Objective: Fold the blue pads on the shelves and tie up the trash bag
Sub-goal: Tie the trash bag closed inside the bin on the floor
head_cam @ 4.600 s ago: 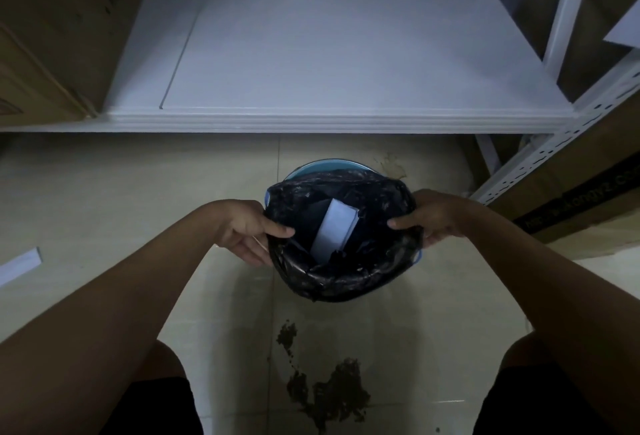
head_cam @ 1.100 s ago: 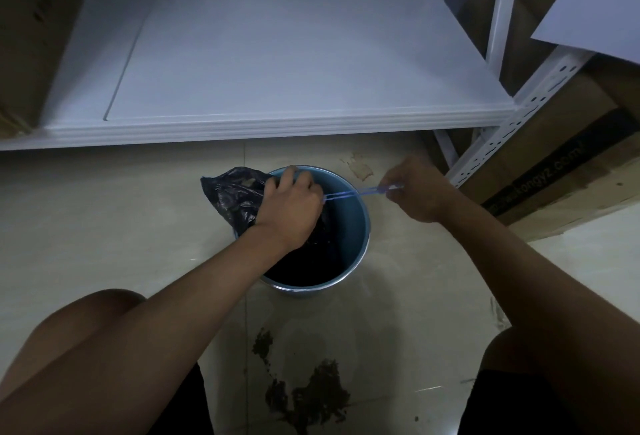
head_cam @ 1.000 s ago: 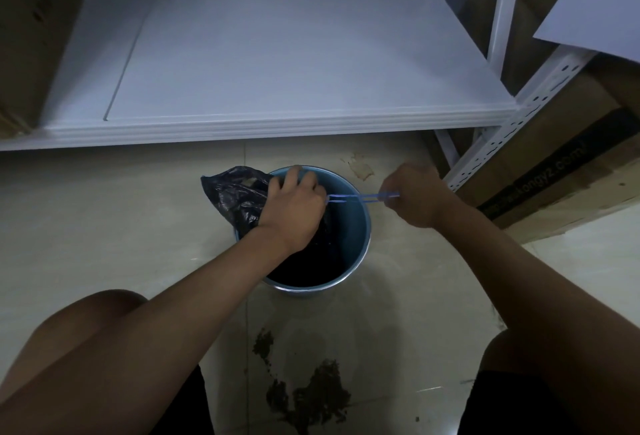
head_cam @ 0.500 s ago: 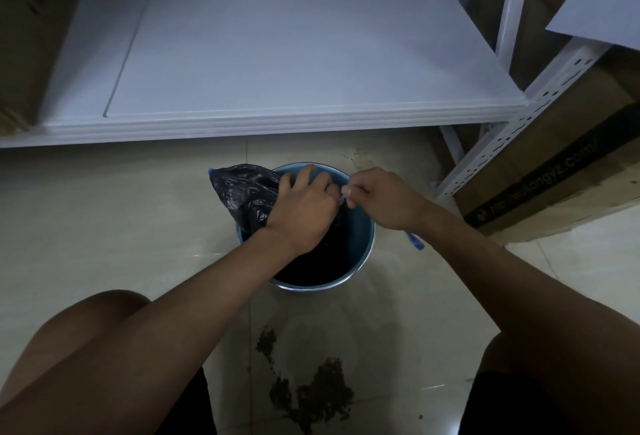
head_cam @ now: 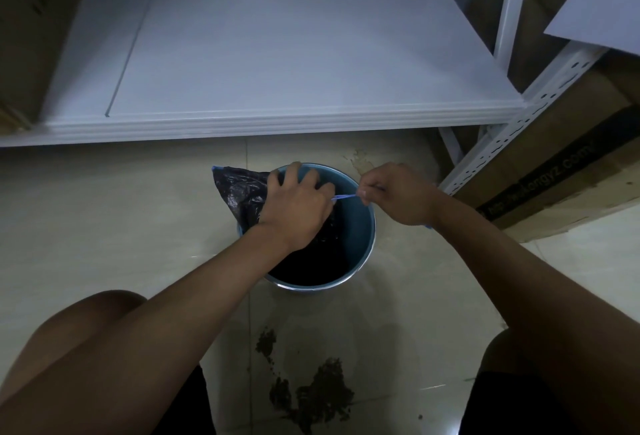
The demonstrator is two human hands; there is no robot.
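Below the white shelf [head_cam: 277, 53], the bag [head_cam: 242, 192] sat in a bin [head_cam: 363, 237] on the floor. The left hand [head_cam: 294, 209] clenched its gathered neck. A taut drawstring [head_cam: 344, 196] ran rightward to the right hand [head_cam: 398, 192], which pinched it.

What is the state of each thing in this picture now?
trash bag: mouth gathered, partly out of the bin
drawstring: stretched between the hands
left hand: grips the bag's neck
right hand: pinches the drawstring
bin: upright on the floor
shelf: bare white board
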